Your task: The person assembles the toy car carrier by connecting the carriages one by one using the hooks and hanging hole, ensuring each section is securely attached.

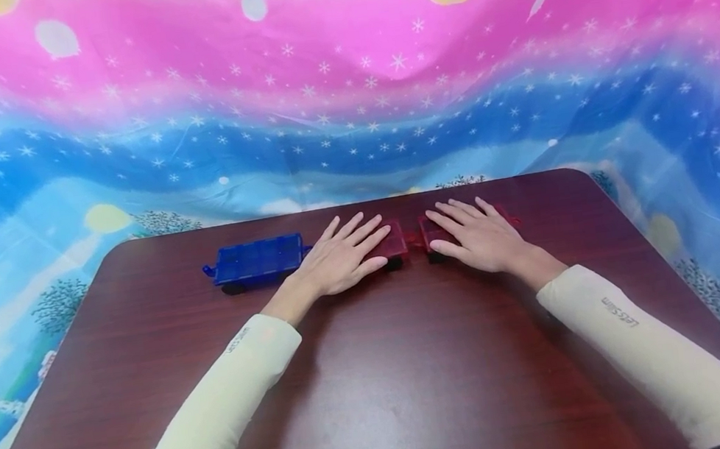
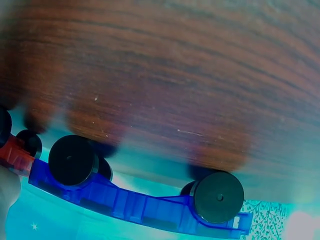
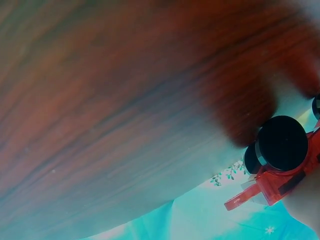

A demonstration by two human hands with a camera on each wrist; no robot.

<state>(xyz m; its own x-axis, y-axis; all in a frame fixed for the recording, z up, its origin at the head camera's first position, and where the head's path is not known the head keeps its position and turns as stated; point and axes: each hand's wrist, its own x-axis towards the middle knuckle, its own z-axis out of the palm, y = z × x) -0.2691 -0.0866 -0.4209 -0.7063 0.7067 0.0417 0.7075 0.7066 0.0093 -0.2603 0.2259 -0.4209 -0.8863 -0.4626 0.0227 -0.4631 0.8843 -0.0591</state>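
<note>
Three toy wagons with black wheels stand in a row near the table's far edge, a blue one and two clear red ones. My left hand (image 1: 340,260) lies flat with fingers spread over the left red wagon (image 1: 397,242), hiding most of it. Fingers also spread, my right hand (image 1: 484,238) rests over the right red wagon (image 1: 429,230). Beyond its wrist side the blue wagon (image 1: 257,258) sits left of my left hand, its link meeting the red one in the left wrist view. A red hook (image 3: 242,197) sticks out from the right wagon's end.
The dark wooden table (image 1: 378,385) has rounded far corners. Right behind it hangs a pink and blue cloth (image 1: 350,137) with snowflakes, which also runs down both sides. Pale sleeves (image 1: 219,396) cover both forearms.
</note>
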